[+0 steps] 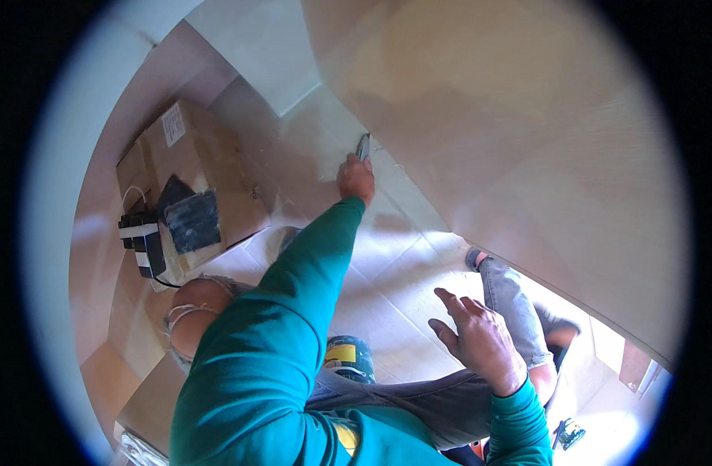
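My left hand [356,179] reaches far forward, its fingers closed round a slim grey utility knife [364,146]. The tip of that knife is at the tiled floor [387,272], close to the bottom edge of a large pale wood-look panel [511,132]. Whether the blade touches anything is too small to tell. Over my bent leg in grey jeans [515,311], my right hand [480,342] is raised with fingers apart and nothing in them. A dark green tub [350,359] with a yellow patch stands on the floor between my legs.
At the left is a cardboard box [232,182] with dark sanding-type sheets [193,221] on it. A black device [142,241] with a cable sits by its near side. The panel's lower edge runs diagonally along the right. A small dark container [571,433] stands at lower right.
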A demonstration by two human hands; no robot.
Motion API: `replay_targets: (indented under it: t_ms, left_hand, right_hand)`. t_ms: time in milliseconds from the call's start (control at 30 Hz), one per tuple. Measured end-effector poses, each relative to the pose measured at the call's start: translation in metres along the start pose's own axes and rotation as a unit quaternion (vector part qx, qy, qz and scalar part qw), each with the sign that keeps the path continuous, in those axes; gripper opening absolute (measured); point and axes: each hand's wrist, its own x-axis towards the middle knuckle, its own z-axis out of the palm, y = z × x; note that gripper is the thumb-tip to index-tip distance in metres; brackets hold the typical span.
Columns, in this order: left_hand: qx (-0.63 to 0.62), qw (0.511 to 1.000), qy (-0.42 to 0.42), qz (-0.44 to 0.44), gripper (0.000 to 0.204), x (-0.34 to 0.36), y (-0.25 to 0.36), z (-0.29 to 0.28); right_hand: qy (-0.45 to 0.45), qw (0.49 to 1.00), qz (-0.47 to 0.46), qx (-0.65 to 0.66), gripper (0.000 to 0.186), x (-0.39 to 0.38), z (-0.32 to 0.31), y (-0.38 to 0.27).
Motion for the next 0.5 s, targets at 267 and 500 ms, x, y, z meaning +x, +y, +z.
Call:
replay_targets:
  t_ms: [267,500]
  left_hand:
    - [0.067,0.952,-0.228,0.194,0.044,-0.149,0.007,0.041]
    - [-0.052,0.998,-0.002,-0.022,0.039,-0.087,0.001,0.033]
  right_hand:
    - [0.065,0.995,-0.073,0.028,0.048,0.001,-0.009,-0.006]
    - [0.027,0.999,0.01,0.016,0.047,-0.009,0.007,0.019]
